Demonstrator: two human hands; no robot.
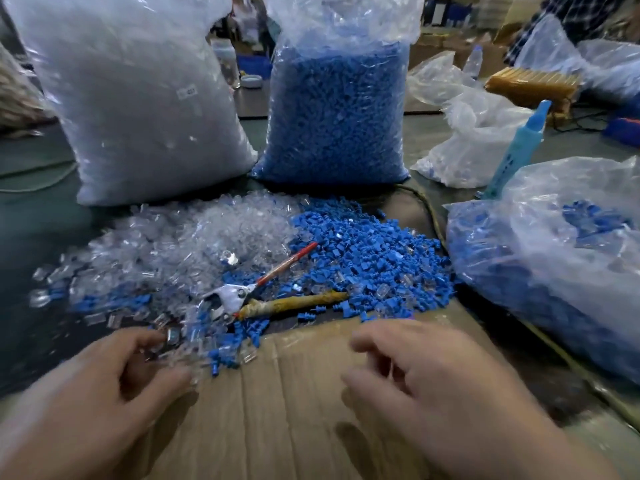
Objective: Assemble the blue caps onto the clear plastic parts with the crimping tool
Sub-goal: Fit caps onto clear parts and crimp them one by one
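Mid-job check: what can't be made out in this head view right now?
Head view, left hand: motion-blurred, so whether it pinches anything is unclear.
Head view, right hand: its own back hides the palm.
Head view, crimping tool: the head is partly buried among clear parts and blue caps.
Head view, top right: a person is cut off by the edge.

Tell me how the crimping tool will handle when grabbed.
The crimping tool likely feels rigid and head-heavy, given its metal head. Its splayed handles may swing together. Loose blue caps under it would probably scatter.
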